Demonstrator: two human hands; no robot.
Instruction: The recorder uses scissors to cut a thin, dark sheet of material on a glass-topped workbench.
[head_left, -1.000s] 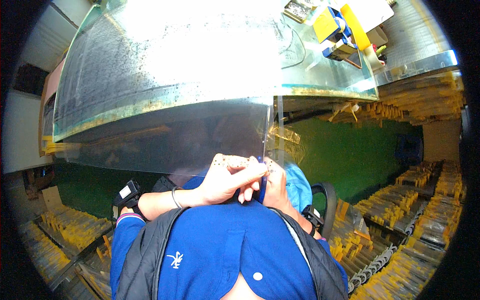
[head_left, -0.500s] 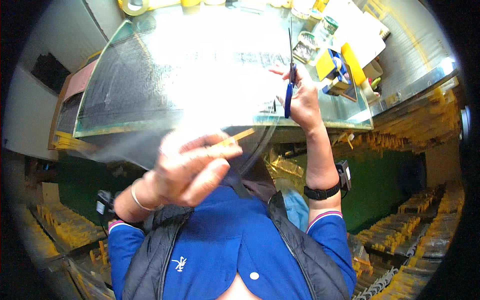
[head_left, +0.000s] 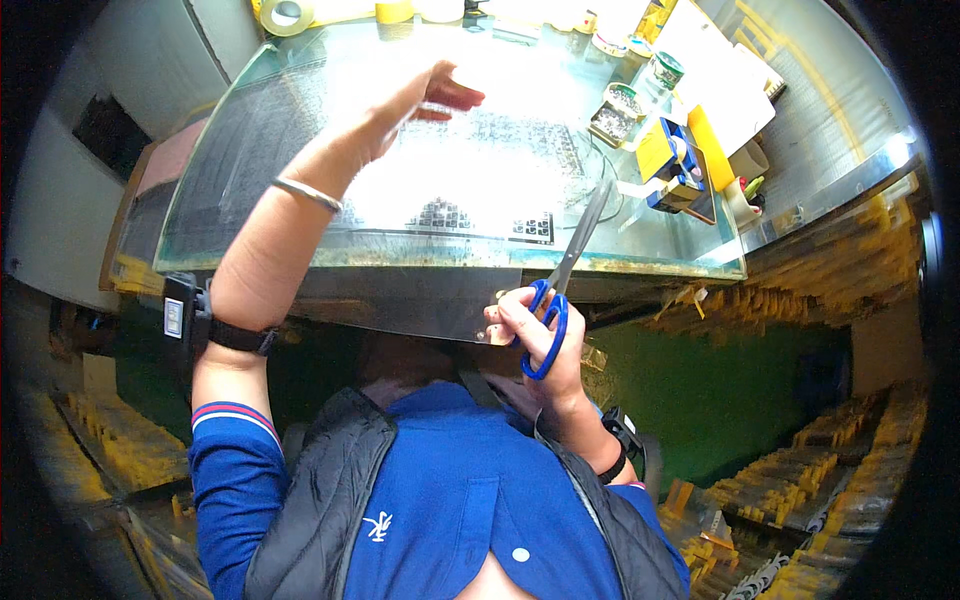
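Observation:
Blue-handled scissors (head_left: 553, 325) are in my right hand (head_left: 550, 350), their blades pointing up and away over the front edge of the glass-topped table (head_left: 640, 262). The fingertips of that hand meet the corner of a clear, dark-looking film sheet (head_left: 420, 310) that hangs over the front edge. On the brightly lit glass the sheet carries a black printed pattern (head_left: 480, 222). My left hand (head_left: 438, 95) reaches over the far middle of the table, fingers stretched out and apart, nothing seen in them. Glare washes out much of the sheet there.
To the right stand a clear box of small pieces (head_left: 617, 112), a green-rimmed jar (head_left: 663, 70) and a blue-and-yellow tape dispenser (head_left: 680, 165). Tape rolls (head_left: 286, 14) line the far edge. Racks with yellow pieces (head_left: 790, 470) are at the lower right.
My left hand has gone from near my chest, where it held a thin yellowish strip, out over the table. My right hand has come back toward me with the scissors, to the sheet's corner.

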